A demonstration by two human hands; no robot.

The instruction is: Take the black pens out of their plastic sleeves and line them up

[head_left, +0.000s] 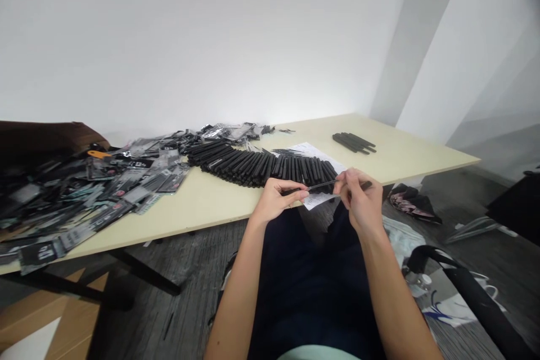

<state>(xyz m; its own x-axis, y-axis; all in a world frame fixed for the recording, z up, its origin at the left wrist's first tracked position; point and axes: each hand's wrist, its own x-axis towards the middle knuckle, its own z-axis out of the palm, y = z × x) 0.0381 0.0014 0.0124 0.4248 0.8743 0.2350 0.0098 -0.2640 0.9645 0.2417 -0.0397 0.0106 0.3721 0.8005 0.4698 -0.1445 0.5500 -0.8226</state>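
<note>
A slim black rod is pinched by the fingertips of the left hand and the right hand; it is held over the edge of a pale table; a fanned row of similar rods is laid just beyond.

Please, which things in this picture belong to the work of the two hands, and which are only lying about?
Probably part of the work:
left hand, right hand
thin black stick they hold
fanned row of black sticks
small group of black sticks
white paper sheet

Probably lying about:
heap of plastic packets
orange-handled tool
crumpled cloth on the floor
</note>
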